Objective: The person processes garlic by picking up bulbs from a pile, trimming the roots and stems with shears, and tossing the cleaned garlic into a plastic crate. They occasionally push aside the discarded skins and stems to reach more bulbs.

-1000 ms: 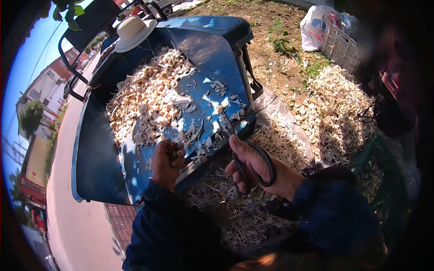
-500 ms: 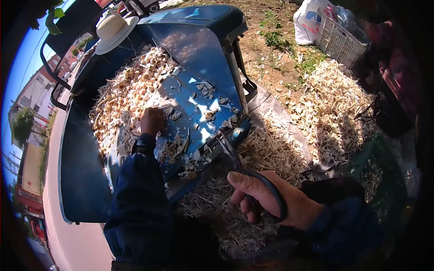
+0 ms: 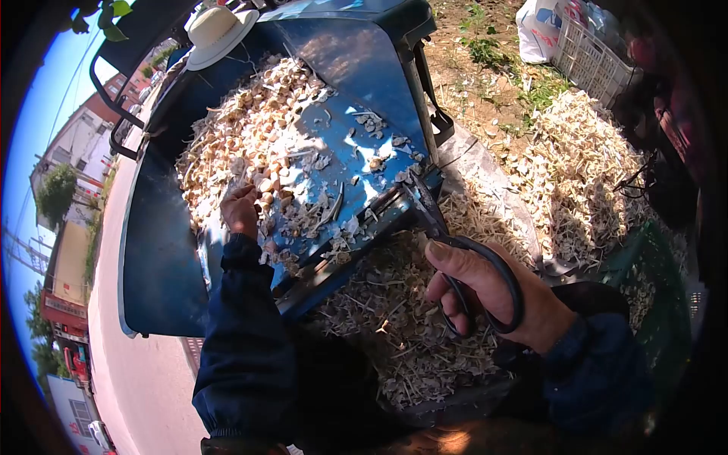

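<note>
Evidently, the pale bulbs (image 3: 254, 125), seemingly garlic, are lying heaped in the blue cart bed (image 3: 159, 262), mostly toward its left and far part; the left hand (image 3: 241, 211) is reaching to the near edge of the heap with its fingers bent inward; the right hand (image 3: 504, 292) is gripping the scissors (image 3: 431, 212) by their black handles, the blades pointing toward the near lip of the bed.

A single bulb is presumably offering little weight and a firm body; its dry, papery skin is likely to be flaking and sliding under the fingers, and a hard squeeze is risking bruises; the round middle is therefore giving the surest hold, thumb on one side and fingers on the other. The scissors are looking stiff and rather heavier; their handles are providing the safe grip.

The left fingertips are merging with the bulbs, so one cannot tell whether they are holding a bulb or merely touching; the dark sleeve (image 3: 246, 334) is covering some of the near left side of the bed; the blade tips are blending into the lip, their gap remaining unclear; the trimmings (image 3: 409, 334) below are sinking into shade; the white crate (image 3: 595, 67) is running toward the dark border, its contents being hard to identify.
</note>
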`<state>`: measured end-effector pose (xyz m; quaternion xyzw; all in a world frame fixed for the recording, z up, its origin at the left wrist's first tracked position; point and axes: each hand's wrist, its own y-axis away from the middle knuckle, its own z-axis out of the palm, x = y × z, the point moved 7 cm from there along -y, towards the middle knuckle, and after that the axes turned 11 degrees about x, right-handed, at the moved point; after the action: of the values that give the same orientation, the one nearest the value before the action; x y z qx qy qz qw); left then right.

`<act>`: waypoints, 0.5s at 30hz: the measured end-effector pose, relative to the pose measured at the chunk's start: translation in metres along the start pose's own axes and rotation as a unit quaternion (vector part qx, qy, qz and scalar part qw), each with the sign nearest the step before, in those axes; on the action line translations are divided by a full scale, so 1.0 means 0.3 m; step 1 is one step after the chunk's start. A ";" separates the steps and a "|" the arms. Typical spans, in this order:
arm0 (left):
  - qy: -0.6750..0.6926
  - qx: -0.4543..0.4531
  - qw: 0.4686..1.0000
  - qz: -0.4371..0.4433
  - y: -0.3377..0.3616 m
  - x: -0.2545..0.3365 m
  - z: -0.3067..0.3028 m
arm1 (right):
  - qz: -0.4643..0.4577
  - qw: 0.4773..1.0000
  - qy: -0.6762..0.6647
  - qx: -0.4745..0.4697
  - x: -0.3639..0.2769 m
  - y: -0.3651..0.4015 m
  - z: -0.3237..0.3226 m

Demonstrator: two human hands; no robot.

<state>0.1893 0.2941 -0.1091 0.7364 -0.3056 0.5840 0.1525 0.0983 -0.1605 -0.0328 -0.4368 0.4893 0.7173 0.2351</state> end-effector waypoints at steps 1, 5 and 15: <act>-0.029 0.014 0.999 0.038 -0.005 0.021 0.017 | 0.007 1.000 0.012 -0.002 -0.002 0.000 -0.004; -0.213 -0.065 0.895 0.386 0.081 0.100 0.157 | 0.029 1.000 -0.003 0.006 0.004 -0.013 -0.010; -0.380 -0.187 0.829 0.366 0.108 0.053 0.195 | -0.001 1.000 -0.008 0.020 0.007 -0.019 0.010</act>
<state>0.2158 0.2309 -0.1141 0.6919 -0.6899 0.2028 -0.0651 0.1005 -0.1556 -0.0369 -0.4267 0.5013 0.7105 0.2487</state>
